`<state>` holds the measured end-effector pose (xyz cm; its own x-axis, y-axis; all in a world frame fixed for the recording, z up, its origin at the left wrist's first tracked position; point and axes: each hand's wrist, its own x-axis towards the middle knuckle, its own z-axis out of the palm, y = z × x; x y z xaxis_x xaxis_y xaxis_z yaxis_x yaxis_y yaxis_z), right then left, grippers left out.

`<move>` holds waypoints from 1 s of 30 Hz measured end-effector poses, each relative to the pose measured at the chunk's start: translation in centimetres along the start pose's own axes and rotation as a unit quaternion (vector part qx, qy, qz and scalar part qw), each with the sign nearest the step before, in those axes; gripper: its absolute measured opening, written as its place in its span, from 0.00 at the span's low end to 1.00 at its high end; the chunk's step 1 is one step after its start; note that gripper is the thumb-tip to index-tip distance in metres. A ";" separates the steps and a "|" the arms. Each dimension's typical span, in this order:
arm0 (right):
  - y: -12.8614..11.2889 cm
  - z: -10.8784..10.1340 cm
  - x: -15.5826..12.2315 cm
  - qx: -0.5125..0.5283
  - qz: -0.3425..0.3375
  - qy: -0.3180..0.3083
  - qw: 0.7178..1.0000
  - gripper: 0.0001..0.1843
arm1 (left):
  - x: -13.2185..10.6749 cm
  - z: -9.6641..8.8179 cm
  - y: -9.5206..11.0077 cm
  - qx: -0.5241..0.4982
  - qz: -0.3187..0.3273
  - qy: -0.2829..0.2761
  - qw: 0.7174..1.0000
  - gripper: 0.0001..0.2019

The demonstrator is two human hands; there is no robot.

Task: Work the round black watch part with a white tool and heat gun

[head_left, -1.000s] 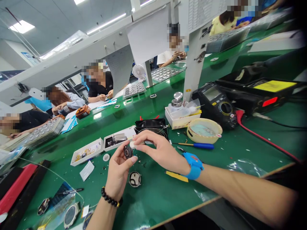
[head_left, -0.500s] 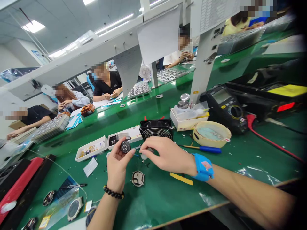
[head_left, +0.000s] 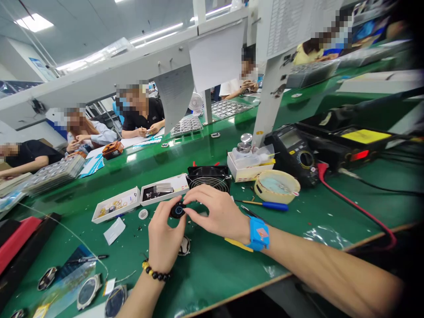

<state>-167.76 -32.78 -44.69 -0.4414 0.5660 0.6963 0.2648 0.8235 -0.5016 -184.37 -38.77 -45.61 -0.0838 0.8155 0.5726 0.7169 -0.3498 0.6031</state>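
Observation:
My left hand [head_left: 164, 240], with a dark bead bracelet at the wrist, pinches a small round black part [head_left: 178, 210] above the green bench. My right hand [head_left: 217, 213], with a blue wrist strap, has its fingers curled and its fingertips on the same part from the right. Both hands grip it. A round metal watch case [head_left: 184, 247] lies on the mat just below, partly hidden by my left hand.
Two white parts trays [head_left: 115, 205] and a black fan [head_left: 208, 176] stand just beyond my hands. A blue-handled tool [head_left: 268, 205], a tape roll [head_left: 277, 185], a multimeter [head_left: 296, 151] with a red lead lie right. Watch cases [head_left: 86, 292] lie near left. Several people work at the far bench.
My hands have come closer together and lower; the right fingertips now rest on the round part, which is turned more toward me. The view shifted slightly.

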 end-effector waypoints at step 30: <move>0.2 0.9 -0.2 0.006 0.034 0.007 0.999 0.07 | -0.6 0.5 0.2 0.025 0.021 -0.034 0.999 0.20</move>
<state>-168.37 -32.71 -45.35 -0.4110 0.6205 0.6679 0.2827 0.7833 -0.5536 -183.81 -39.07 -46.15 -0.0079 0.8307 0.5567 0.7529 -0.3614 0.5500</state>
